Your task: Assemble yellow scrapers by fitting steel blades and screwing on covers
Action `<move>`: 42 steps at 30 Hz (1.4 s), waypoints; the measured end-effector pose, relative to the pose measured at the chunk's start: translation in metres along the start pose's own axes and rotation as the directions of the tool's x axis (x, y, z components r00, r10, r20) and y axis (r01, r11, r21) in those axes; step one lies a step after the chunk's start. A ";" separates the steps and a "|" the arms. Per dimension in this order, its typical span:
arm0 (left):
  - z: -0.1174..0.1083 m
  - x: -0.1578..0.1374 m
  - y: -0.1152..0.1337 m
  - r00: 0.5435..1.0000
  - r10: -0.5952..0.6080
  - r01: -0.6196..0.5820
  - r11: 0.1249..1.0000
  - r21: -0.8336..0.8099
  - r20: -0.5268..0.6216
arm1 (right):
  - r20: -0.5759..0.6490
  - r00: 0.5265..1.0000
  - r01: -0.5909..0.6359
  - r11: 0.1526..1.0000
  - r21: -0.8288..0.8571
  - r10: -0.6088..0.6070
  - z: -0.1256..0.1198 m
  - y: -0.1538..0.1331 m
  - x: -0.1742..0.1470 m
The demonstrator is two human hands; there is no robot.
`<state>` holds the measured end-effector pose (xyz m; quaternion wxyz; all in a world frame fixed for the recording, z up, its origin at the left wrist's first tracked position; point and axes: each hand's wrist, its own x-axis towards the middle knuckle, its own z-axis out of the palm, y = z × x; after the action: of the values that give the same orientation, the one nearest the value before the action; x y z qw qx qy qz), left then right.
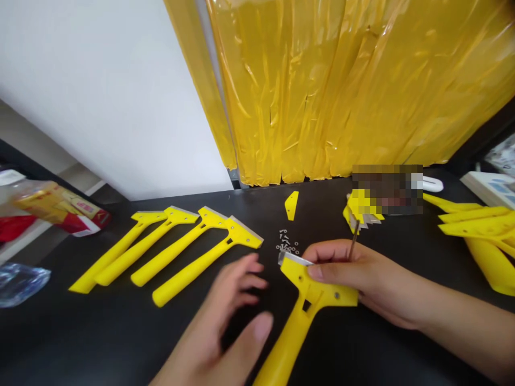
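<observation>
A yellow scraper (pixel 293 321) is pinched at its head between the thumb and fingers of my right hand (pixel 366 279). Its handle points down toward me, and a metal blade edge shows along the top of the head. One hole in the head is bare, while another has a screw or nut in it. A thin metal rod (pixel 354 240), perhaps a hex key or screwdriver shaft, sticks up from the same hand. My left hand (pixel 225 327) hovers left of the scraper, fingers apart and holding nothing. Beyond the scraper's head lie small screws and nuts (pixel 286 244).
Several yellow scrapers (pixel 185 252) lie side by side at left. A loose yellow cover plate (pixel 291 206) sits behind the screws. Right are stacked yellow plates (pixel 358 206) and more yellow handles (pixel 486 230). A carton (pixel 64 206) and clear plastic wrapper (pixel 24 283) are far left.
</observation>
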<state>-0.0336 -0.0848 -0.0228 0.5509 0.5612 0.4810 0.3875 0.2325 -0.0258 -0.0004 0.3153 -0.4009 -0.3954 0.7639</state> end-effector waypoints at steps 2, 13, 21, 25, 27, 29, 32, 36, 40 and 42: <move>0.009 0.023 0.019 0.969 -0.173 0.199 0.970 -0.141 0.179 | 0.032 0.999 0.022 1.000 0.007 -0.022 0.002 0.000 -0.002; 0.023 0.045 0.039 0.878 -0.346 0.441 0.852 -0.281 0.330 | 0.037 0.997 0.073 0.980 -0.184 -0.068 0.010 -0.001 -0.003; 0.010 0.051 0.037 0.917 -0.366 0.398 0.841 -0.366 0.158 | -0.237 0.932 0.116 0.847 -0.519 -0.273 -0.007 -0.002 0.003; 0.004 0.057 0.038 0.938 -0.337 0.338 0.830 -0.443 0.085 | -0.301 0.872 0.128 0.773 -0.621 -0.386 -0.023 -0.008 0.005; 0.004 0.059 0.040 0.937 -0.344 0.334 0.821 -0.463 0.065 | -0.282 0.865 0.133 0.731 -0.669 -0.416 -0.028 -0.012 0.007; 0.005 0.059 0.042 0.930 -0.364 0.346 0.811 -0.471 0.056 | -0.278 0.853 0.150 0.717 -0.680 -0.442 -0.032 -0.016 0.009; 0.004 0.060 0.046 0.924 -0.381 0.348 0.811 -0.470 0.027 | -0.301 0.831 0.190 0.749 -0.635 -0.467 -0.037 -0.020 0.013; -0.002 0.064 0.047 0.921 -0.382 0.304 0.826 -0.474 -0.075 | -0.330 0.785 0.245 0.752 -0.612 -0.525 -0.040 -0.021 0.011; -0.007 0.072 0.044 0.916 -0.367 0.241 0.824 -0.514 -0.159 | -0.343 0.749 0.259 0.728 -0.635 -0.566 -0.035 -0.020 0.003; -0.007 0.074 0.043 0.915 -0.355 0.217 0.833 -0.510 -0.190 | -0.330 0.754 0.255 0.715 -0.651 -0.568 -0.032 -0.019 0.002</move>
<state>-0.0183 -0.0080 0.0130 0.6516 0.2689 0.5215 0.4808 0.2626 -0.0035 0.0034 0.4418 -0.5593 -0.5883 0.3819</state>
